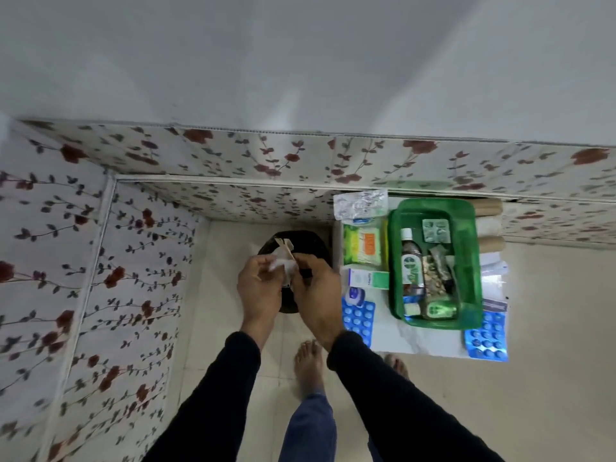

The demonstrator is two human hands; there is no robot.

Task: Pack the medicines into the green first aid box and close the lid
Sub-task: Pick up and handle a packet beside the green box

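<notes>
The green first aid box stands open on a small white table at the right, holding a brown antiseptic bottle, a silver blister strip and other packets. Around it lie blue tablet strips, another blue strip, a green-orange pack, a white-green carton and a foil strip. My left hand and my right hand together pinch a white wrapper with tan bandage strips, left of the table and over a black bin.
A black bin sits on the floor under my hands. Floral-patterned walls close in at the left and back. Cardboard rolls lie behind the box. White papers rest at the table's right. My bare feet stand on the tiled floor.
</notes>
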